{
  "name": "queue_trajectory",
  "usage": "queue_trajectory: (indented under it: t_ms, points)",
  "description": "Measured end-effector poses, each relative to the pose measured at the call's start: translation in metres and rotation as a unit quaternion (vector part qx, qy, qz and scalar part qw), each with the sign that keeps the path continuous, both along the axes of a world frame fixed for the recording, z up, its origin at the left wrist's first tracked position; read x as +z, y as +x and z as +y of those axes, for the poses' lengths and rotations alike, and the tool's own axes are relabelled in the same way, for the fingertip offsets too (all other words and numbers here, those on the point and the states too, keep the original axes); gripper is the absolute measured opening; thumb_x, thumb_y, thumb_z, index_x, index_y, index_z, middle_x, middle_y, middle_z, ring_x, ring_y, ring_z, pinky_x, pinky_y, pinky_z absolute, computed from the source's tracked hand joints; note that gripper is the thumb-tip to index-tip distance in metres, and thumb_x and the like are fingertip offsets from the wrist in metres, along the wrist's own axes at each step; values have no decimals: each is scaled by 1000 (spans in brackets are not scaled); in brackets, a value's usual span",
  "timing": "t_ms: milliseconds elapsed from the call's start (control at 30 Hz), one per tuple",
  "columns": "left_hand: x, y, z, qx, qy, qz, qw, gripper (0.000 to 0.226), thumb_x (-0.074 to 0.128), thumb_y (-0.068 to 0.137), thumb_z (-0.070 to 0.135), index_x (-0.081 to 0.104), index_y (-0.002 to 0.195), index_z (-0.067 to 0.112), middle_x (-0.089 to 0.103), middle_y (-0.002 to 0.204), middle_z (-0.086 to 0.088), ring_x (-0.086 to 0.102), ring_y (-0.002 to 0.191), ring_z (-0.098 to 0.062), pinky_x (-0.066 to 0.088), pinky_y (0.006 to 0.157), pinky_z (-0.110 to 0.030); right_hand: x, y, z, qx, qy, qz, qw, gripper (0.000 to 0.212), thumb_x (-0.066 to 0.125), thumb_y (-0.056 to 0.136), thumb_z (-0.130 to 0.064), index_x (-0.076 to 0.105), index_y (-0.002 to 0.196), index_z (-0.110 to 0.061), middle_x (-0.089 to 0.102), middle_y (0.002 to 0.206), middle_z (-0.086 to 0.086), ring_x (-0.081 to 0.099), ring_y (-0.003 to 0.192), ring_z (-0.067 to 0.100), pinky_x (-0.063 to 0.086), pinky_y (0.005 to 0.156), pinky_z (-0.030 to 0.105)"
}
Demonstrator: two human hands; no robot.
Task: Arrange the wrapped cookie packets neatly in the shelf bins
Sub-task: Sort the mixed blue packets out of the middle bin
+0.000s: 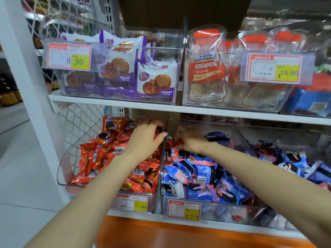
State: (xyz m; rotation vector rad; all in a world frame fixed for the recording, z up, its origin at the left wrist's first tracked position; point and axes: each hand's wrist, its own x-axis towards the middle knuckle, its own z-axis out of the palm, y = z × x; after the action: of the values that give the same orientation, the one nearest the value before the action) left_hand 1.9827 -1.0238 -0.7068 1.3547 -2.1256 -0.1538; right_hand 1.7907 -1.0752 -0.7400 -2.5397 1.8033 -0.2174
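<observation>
On the lower shelf, a clear bin (pixel 62 169) holds several red wrapped cookie packets (pixel 93 158). My left hand (pixel 145 138) reaches over them to the back of this bin, fingers spread and touching packets there. Right beside it, a second clear bin (pixel 162 196) is filled with blue and purple cookie packets (pixel 198 172). My right hand (pixel 189 140) is at the back left of that bin and pinches a red packet (pixel 174 143) lying among the blue ones.
The upper shelf carries a clear bin of white-and-purple waffle cookie packets (pixel 154 79) and a bin of orange cola candy bags (pixel 206 68). More blue packets (pixel 293 161) fill a bin further right. A white upright post (pixel 26 86) and wire mesh stand at the left.
</observation>
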Motion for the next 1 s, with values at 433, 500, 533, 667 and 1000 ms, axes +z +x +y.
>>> queue_trajectory:
  t_ms: [433,500,533,667,1000]
  points:
    - [-3,-8,-3,-34,-9,-17,999,42,55,93,26,48,134,22,51,136,-2,41,128,-22,32,100,-30,19,-22,26,63,-120,-303,943,6,76,72,-5,74,78,-6,56,79,-8,55,77,5,42,73,21]
    - [-3,-12,-5,-44,-14,-25,999,48,56,92,23,43,139,25,46,141,-1,37,132,-23,29,104,-31,29,-26,40,62,-105,-388,914,12,75,72,1,71,75,-10,59,75,-12,55,70,-4,40,70,11]
    - [-3,-14,-6,-55,-11,-20,998,50,57,92,21,42,139,25,45,142,-1,37,133,-23,29,105,-32,33,-27,46,59,-92,-420,901,17,74,72,3,69,73,-13,61,72,-13,55,67,-7,40,69,9]
    - [-2,-21,-6,-137,67,104,983,47,58,91,11,48,136,18,51,137,0,43,130,-17,30,102,-19,37,-32,61,45,-64,-480,874,30,69,74,10,62,69,-19,65,62,-19,55,60,-9,41,65,6]
    - [0,-28,5,-192,156,284,926,27,65,84,2,59,90,28,63,80,-2,60,71,-11,52,63,-21,31,-33,74,21,-67,-527,847,21,67,75,12,65,76,-9,66,58,-17,58,57,-7,44,62,7]
